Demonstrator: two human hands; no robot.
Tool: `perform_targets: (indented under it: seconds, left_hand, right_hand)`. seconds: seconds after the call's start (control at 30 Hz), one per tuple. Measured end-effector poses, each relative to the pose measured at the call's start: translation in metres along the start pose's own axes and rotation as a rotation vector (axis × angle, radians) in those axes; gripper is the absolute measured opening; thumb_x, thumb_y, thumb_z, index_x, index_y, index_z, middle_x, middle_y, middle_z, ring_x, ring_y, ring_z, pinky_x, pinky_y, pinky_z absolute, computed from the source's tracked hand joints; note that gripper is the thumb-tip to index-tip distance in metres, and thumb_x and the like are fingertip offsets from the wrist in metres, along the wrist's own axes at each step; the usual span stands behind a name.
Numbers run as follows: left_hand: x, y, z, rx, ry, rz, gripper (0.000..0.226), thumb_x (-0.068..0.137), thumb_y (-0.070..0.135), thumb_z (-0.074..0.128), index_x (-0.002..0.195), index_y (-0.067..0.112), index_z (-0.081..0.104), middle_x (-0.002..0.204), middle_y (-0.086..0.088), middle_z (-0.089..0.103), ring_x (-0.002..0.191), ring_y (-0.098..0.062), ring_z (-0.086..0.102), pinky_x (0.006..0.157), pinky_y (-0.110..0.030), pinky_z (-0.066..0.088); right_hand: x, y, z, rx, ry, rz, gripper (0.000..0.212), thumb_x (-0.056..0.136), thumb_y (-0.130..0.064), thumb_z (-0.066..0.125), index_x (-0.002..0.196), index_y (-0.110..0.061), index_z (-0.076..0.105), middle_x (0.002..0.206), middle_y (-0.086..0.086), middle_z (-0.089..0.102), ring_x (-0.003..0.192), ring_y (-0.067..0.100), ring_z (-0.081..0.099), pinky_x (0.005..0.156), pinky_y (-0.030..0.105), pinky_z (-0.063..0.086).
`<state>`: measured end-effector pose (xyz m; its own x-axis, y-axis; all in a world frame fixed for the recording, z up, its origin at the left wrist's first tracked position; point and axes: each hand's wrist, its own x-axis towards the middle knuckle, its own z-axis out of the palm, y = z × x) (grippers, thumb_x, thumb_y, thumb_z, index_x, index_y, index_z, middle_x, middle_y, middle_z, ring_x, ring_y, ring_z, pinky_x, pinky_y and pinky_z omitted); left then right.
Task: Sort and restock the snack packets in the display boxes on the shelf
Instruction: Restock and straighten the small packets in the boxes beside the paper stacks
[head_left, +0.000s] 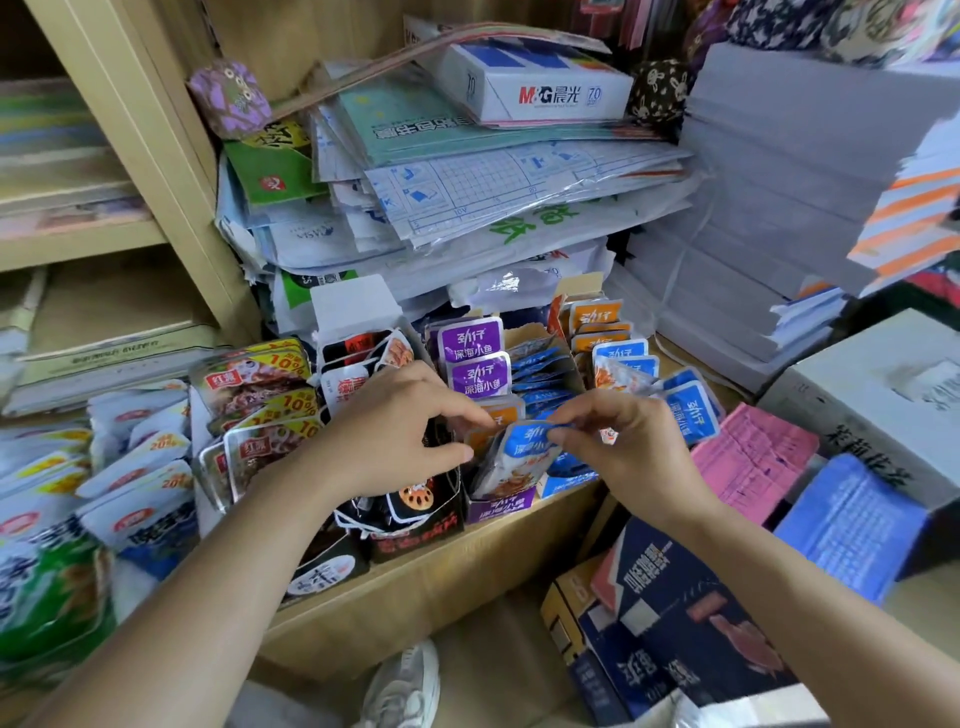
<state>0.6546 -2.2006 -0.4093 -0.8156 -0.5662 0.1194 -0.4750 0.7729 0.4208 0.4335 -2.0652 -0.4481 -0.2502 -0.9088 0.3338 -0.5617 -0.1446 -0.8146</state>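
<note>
Head view, down onto a crowded wooden shelf (415, 587). At centre, blue snack packet (522, 457), tilted, lower end down in the front of the purple display box (498, 508), top edge pinched between thumb and fingertips of the right hand (628, 452). Just left of it and touching, orange packet (491, 422), upright in the same box, gripped between forefinger and thumb of the left hand (400, 431), remaining fingers curled. Further back in that box, purple packets (471, 358) standing in a row.

Immediately right, blue display box (563, 480) with dark blue packets on edge. Beyond it, light blue packets (691, 410) leaning outward, and orange packets (597, 318) at the very back.

Immediately left, under the left wrist, black display box (415, 525) with white-and-black packets. Further left, red-and-yellow packets (260, 384) marked 10%, then white-and-blue pouches (140, 499) heaped near the edge.

Behind all the boxes, a sagging heap of plastic-wrapped book covers (493, 208), topped by a white M&G box (535, 85). To the right, tall white paper stacks (769, 218), a pink pad (753, 457) and a blue wrapped pack (852, 530) lying flat.

Below the shelf front, a pale shoe (405, 686) and a dark blue carton (691, 623).
</note>
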Motion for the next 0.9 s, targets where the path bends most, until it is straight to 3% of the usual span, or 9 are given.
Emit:
perform_targets:
  seconds: [0.1,0.27,0.4,0.5,0.57,0.67,0.73,0.8,0.9]
  left_hand:
    - [0.003,-0.003,0.004,-0.001,0.059,-0.016,0.017,0.088,0.034,0.075,0.102,0.043,0.073,0.080,0.029,0.065,0.096,0.009,0.044,0.077,-0.026,0.033]
    - [0.005,-0.004,0.008,0.029,0.099,-0.053,0.016,0.091,0.034,0.071,0.106,0.039,0.074,0.080,0.026,0.067,0.093,0.001,0.047,0.072,-0.023,0.036]
    - [0.005,-0.003,0.008,-0.026,0.141,-0.028,0.019,0.091,0.031,0.070,0.108,0.037,0.074,0.098,0.024,0.066,0.101,-0.005,0.055,0.086,-0.037,0.049]
    - [0.005,0.009,0.006,-0.169,0.173,0.003,0.026,0.089,0.043,0.062,0.113,0.040,0.072,0.108,0.024,0.066,0.108,-0.001,0.055,0.093,-0.033,0.045]
    - [0.005,0.019,0.008,-0.248,0.112,-0.010,0.035,0.088,0.052,0.064,0.122,0.043,0.068,0.115,0.021,0.063,0.112,0.002,0.053,0.097,-0.028,0.044]
    - [0.005,0.030,0.011,-0.227,-0.008,-0.051,0.062,0.084,0.066,0.064,0.140,0.041,0.055,0.132,0.014,0.059,0.121,-0.001,0.054,0.104,-0.032,0.045]
    - [0.006,0.035,0.013,-0.245,-0.044,-0.060,0.064,0.089,0.052,0.069,0.147,0.033,0.048,0.139,0.017,0.056,0.123,0.004,0.050,0.101,-0.022,0.044]
    - [0.008,0.039,0.014,-0.283,-0.036,-0.062,0.060,0.093,0.037,0.069,0.149,0.032,0.046,0.132,0.023,0.054,0.120,0.009,0.047,0.093,-0.011,0.043]
    - [0.011,0.037,0.019,-0.357,-0.042,-0.080,0.050,0.094,0.027,0.070,0.140,0.037,0.054,0.133,0.017,0.063,0.126,0.000,0.054,0.101,-0.033,0.052]
  right_hand:
    - [0.007,0.004,-0.013,0.125,-0.009,0.111,0.009,0.091,-0.008,0.071,0.091,-0.016,0.069,0.091,-0.004,0.073,0.088,0.010,0.070,0.072,0.029,0.059]
    - [0.015,0.016,-0.030,0.349,-0.038,0.207,0.004,0.092,-0.009,0.065,0.095,-0.007,0.066,0.098,0.008,0.076,0.096,0.021,0.073,0.082,0.038,0.061]
    - [0.017,0.020,-0.036,0.479,-0.066,0.252,0.011,0.089,-0.011,0.064,0.095,-0.002,0.063,0.096,0.009,0.076,0.093,0.022,0.073,0.082,0.037,0.061]
    - [0.017,0.021,-0.039,0.587,-0.079,0.300,0.012,0.087,-0.009,0.063,0.095,-0.001,0.061,0.093,0.008,0.076,0.090,0.019,0.073,0.076,0.031,0.061]
    - [0.017,0.020,-0.040,0.653,-0.082,0.324,0.016,0.088,-0.007,0.061,0.100,0.003,0.058,0.093,0.010,0.076,0.089,0.019,0.073,0.073,0.029,0.060]
    - [0.017,0.016,-0.042,0.744,-0.058,0.355,0.014,0.088,-0.006,0.060,0.099,0.002,0.057,0.093,0.012,0.074,0.089,0.021,0.072,0.073,0.031,0.061]
    - [0.017,0.014,-0.043,0.782,-0.036,0.366,0.009,0.090,-0.004,0.058,0.098,0.000,0.058,0.093,0.013,0.074,0.088,0.022,0.072,0.073,0.031,0.061]
    - [0.017,0.014,-0.044,0.800,-0.024,0.365,0.006,0.094,0.000,0.055,0.097,-0.001,0.059,0.093,0.012,0.075,0.088,0.021,0.072,0.071,0.030,0.061]
    - [0.016,0.017,-0.046,0.806,-0.019,0.379,0.009,0.097,0.002,0.051,0.097,-0.001,0.060,0.096,0.013,0.075,0.092,0.022,0.073,0.072,0.031,0.061]
